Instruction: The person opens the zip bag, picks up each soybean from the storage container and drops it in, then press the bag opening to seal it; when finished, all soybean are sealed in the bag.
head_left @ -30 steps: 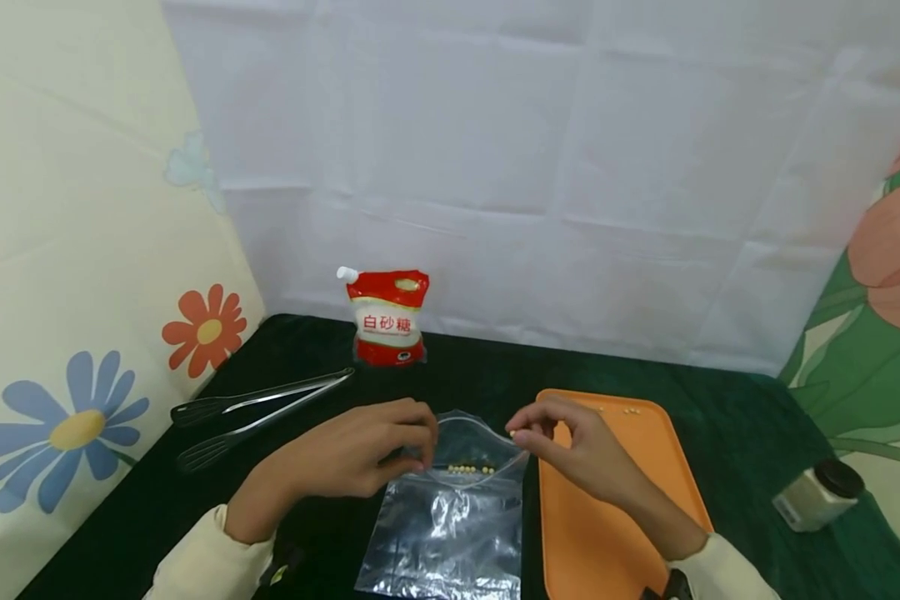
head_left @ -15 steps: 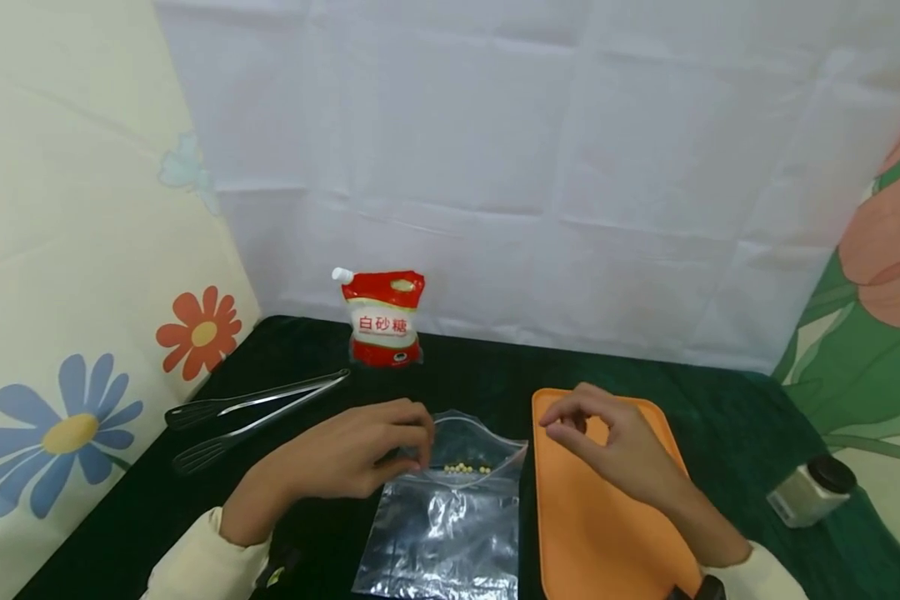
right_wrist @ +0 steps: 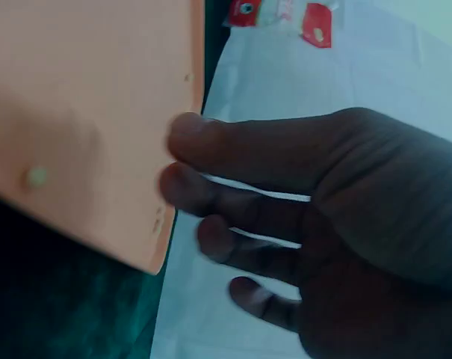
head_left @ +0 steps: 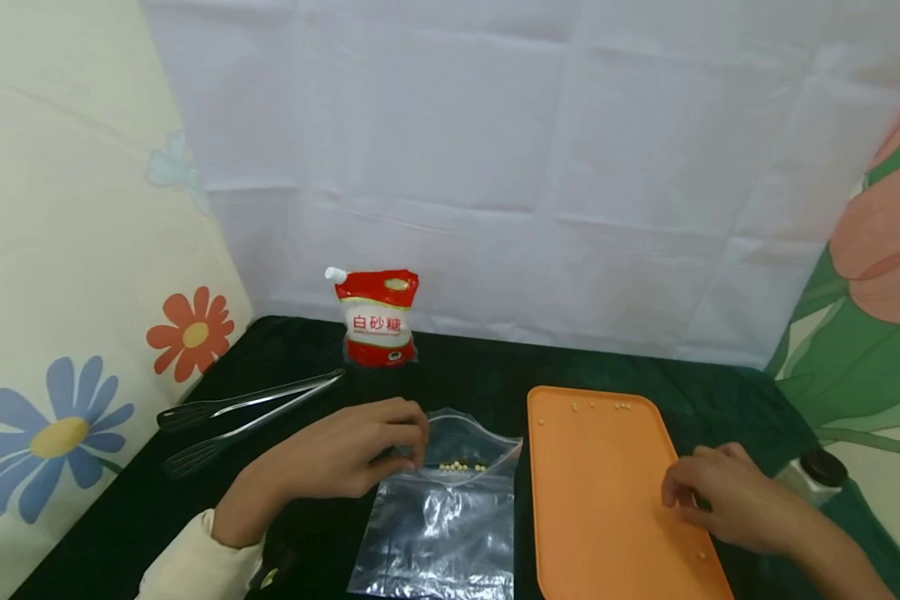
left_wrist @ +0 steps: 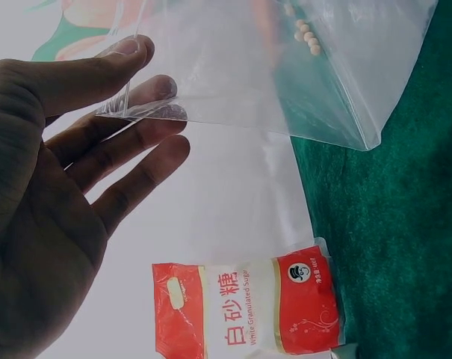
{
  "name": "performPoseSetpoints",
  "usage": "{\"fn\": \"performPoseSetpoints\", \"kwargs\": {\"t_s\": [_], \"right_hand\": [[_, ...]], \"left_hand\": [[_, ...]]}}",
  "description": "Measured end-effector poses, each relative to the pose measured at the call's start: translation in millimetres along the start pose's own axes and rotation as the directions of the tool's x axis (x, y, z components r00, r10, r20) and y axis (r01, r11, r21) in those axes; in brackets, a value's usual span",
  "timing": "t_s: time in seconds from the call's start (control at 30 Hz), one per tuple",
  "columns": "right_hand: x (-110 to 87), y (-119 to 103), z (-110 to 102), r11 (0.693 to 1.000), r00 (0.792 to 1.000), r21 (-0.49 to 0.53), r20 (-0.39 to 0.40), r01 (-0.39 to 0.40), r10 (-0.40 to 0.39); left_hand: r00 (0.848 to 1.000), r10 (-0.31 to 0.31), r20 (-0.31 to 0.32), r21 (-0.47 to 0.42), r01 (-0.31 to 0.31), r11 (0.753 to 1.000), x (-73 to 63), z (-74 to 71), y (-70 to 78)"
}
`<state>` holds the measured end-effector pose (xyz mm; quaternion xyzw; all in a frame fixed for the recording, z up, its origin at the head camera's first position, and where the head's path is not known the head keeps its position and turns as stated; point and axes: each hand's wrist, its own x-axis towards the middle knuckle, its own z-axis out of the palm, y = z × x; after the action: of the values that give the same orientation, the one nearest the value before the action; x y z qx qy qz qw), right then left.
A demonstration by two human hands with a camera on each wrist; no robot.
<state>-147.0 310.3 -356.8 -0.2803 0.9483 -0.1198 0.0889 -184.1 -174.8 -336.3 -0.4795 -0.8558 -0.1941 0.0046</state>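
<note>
My left hand [head_left: 371,446] pinches the rim of a clear zip bag [head_left: 442,533] between thumb and fingers, and the bag's mouth stands apart. Several small round pale-yellow beans, like soybeans [left_wrist: 308,37], lie inside the bag below its mouth. My right hand [head_left: 727,496] hovers at the right edge of an orange tray [head_left: 600,492]. In the right wrist view its thumb and loosely bent fingers [right_wrist: 184,187] have nothing between them. A single bean [right_wrist: 36,176] lies on the tray near that hand. Several more beans [head_left: 622,406] are scattered along the tray's far end.
A red-and-white sugar pouch [head_left: 378,321] stands at the back, against the white cloth backdrop [head_left: 495,167]. Metal tongs [head_left: 255,417] lie at the left on the dark green tablecloth [head_left: 480,358]. Right of the tray is a jar [head_left: 813,477] with a black lid, partly behind the right hand.
My right hand, which pinched a bean beside the bag's mouth a second ago, has moved right and nearer across the tray; that bean no longer shows in it. The left hand keeps its hold.
</note>
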Motion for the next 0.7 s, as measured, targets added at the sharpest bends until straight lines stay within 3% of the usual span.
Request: {"fn": "performPoseSetpoints", "kwargs": {"t_s": [0.13,0.3,0.5,0.7], "right_hand": [[-14.1,16.2,10.9,0.999,0.988,0.023,0.151,-0.043,0.039],[-20.0,21.3,18.1,0.995,0.974,0.052,0.218,-0.08,0.067],[-18.1,20.9,21.9,0.991,0.963,0.044,0.244,-0.125,0.111],[-14.5,23.2,24.9,0.998,0.975,0.006,0.211,-0.069,0.066]], "left_hand": [[1.0,-0.005,0.002,-0.002,0.005,1.0,-0.7,1.0,-0.4],[1.0,-0.012,0.003,-0.004,0.012,1.0,-0.7,0.2,0.3],[1.0,-0.02,0.007,-0.004,0.02,1.0,-0.2,-1.4,1.8],[1.0,-0.008,0.004,0.005,0.008,1.0,0.2,-1.4,2.3]]}}
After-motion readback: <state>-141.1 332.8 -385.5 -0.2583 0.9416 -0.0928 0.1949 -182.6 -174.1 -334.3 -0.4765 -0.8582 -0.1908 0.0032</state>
